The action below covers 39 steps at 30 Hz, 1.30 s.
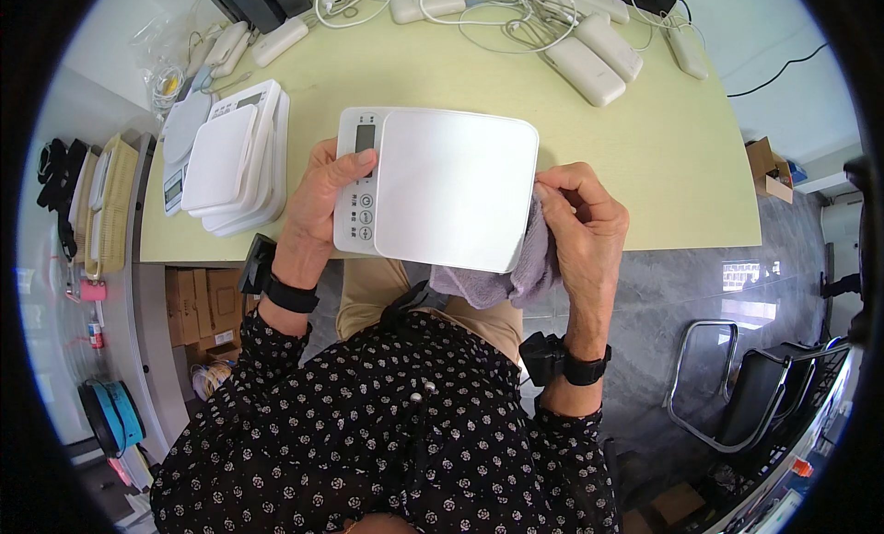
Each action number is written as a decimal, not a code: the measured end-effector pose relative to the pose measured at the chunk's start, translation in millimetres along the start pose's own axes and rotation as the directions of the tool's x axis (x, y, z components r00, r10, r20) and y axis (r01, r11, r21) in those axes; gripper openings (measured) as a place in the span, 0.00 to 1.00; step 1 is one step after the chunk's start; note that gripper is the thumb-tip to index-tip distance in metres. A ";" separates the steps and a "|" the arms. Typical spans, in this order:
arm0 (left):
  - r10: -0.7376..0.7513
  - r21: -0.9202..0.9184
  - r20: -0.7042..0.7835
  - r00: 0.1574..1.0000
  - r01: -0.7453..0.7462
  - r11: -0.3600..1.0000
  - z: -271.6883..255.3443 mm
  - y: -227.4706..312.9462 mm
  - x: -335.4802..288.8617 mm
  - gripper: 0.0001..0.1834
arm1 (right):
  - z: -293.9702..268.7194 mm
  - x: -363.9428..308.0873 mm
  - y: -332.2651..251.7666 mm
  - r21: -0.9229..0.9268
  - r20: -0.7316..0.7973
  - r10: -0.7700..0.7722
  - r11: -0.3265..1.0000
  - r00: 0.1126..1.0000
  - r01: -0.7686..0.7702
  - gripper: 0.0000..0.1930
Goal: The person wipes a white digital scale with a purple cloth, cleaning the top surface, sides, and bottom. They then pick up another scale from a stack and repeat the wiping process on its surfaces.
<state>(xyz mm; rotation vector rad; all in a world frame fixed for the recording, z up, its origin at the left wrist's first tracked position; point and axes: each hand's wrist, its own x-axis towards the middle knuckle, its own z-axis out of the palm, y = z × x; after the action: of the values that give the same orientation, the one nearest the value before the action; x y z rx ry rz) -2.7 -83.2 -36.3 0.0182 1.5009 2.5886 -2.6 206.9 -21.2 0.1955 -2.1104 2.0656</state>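
Observation:
A white digital kitchen scale (456, 189) is held up over the front edge of the table, its button panel and small display on the left. My left hand (327, 186) grips that panel end, thumb on top near the display and the other fingers hidden beneath. At the scale's right edge, my right hand (585, 216) pinches a greyish-purple cloth (531, 274). The cloth hangs below the scale's lower right corner, partly hidden by it. Left of my left hand, several similar white scales (230, 161) lie stacked on the table.
The pale green table (663, 184) carries white power banks (586, 72) and tangled white cables (479, 18) along its far side. A black-seated metal chair (750, 396) stands on the floor at right. Cardboard boxes (204, 304) sit below the table's left end.

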 end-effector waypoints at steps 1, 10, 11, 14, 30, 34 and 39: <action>0.002 0.008 0.006 1.000 -0.002 1.000 0.4 0.5 0.2 0.14 | 0.2 2.4 -0.1 -0.030 -0.001 -0.013 0.999 1.000 0.013 0.02; -0.072 0.047 0.000 0.997 0.072 0.996 2.8 5.7 -1.2 0.13 | 13.5 46.1 5.8 -0.028 -0.073 -0.110 0.994 0.991 0.108 0.03; -0.070 0.053 0.021 0.997 0.069 0.996 2.9 5.6 -1.0 0.14 | 15.1 48.2 6.4 -0.024 -0.075 -0.082 0.997 0.994 0.080 0.03; -0.049 0.043 0.011 0.999 0.049 0.998 3.9 3.9 -1.3 0.14 | 16.8 44.9 6.4 -0.037 -0.106 -0.089 0.996 0.990 0.086 0.03; -0.058 -0.025 -0.060 0.996 0.057 0.998 9.1 7.3 2.8 0.13 | 0.8 7.1 8.5 -0.023 0.066 -0.123 0.992 0.990 0.125 0.10; -0.063 -0.080 -0.167 0.984 0.050 0.996 12.9 5.5 4.5 0.13 | -4.8 -0.1 7.4 0.026 0.115 -0.098 0.995 0.988 0.096 0.14; -0.087 -0.154 -0.188 0.978 0.058 0.986 13.9 3.1 8.6 0.14 | 1.6 -12.8 5.5 0.023 0.078 -0.089 0.996 0.993 0.087 0.23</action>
<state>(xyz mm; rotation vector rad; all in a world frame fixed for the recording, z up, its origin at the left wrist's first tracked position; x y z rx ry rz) -10.5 -71.6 -27.1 -0.3089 1.3327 2.6999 8.6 205.0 -29.4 0.3715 -2.0859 2.0607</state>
